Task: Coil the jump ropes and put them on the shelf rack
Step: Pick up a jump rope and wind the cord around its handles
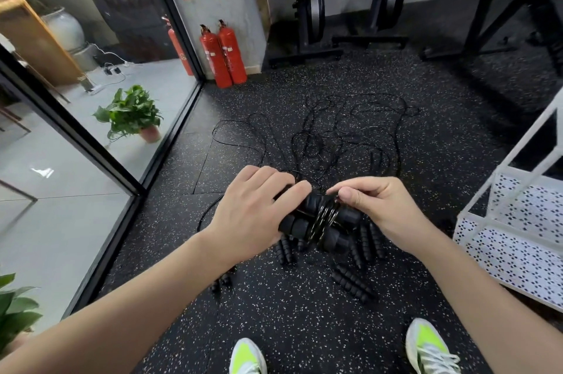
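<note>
One jump rope [323, 221], two thick black foam handles side by side with black cord wound several turns round them, is held above the floor [304, 328]. The left hand [256, 209] grips the handles' left end; the right hand [371, 203] pinches the cord on top. Below, more ribbed handles [353, 282] and tangled cords [335, 136] lie loose; their number cannot be told. White shelf rack [511, 239] at the right.

Left hand [254, 209] grips black handles [307, 221]; right hand [376, 206] pinches cord [326, 215] wound round them.

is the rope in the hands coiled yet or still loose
Partly coiled: several cord loops wrap the handles gripped by the left hand; the right hand pinches the cord.
</note>
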`<act>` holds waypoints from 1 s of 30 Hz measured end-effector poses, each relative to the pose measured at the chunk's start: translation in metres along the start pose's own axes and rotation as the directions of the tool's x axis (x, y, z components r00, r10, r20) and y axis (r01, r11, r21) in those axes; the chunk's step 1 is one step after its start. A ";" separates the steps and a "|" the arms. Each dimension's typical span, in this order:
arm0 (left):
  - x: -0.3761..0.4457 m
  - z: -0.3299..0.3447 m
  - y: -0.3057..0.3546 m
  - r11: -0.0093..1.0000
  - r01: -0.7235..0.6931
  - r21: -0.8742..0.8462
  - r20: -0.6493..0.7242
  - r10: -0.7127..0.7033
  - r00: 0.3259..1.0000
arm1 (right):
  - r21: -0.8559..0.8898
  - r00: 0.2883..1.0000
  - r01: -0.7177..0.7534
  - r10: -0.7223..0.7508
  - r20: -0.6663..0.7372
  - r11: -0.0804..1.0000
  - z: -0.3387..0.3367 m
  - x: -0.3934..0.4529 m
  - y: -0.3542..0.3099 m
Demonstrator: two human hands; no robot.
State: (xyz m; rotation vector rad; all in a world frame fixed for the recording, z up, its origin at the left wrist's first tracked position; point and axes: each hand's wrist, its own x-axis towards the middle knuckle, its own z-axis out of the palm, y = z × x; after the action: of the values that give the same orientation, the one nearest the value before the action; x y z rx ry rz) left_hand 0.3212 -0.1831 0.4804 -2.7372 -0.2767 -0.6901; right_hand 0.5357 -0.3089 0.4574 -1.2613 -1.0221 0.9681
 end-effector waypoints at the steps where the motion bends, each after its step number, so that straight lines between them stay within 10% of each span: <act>1: -0.001 0.001 0.001 1.000 0.017 0.002 0.005 -0.017 1.000 | -0.012 1.000 -0.027 0.027 -0.005 1.000 0.003 -0.002 0.004; 15: 0.029 0.010 -0.002 0.878 0.365 0.308 0.210 -0.437 0.875 | -0.539 0.915 -0.180 0.341 0.216 0.823 0.073 -0.034 -0.016; 30: 0.013 0.016 0.006 0.975 0.098 0.197 0.246 -0.146 0.958 | -0.652 0.987 0.095 -0.158 -0.040 0.753 0.018 -0.015 -0.049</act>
State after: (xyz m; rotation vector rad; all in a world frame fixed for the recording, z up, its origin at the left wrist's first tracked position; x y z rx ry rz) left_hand 0.3404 -0.1820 0.4720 -2.6454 -0.5455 -0.3138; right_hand 0.5146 -0.3222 0.5056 -1.7566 -1.4173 0.4337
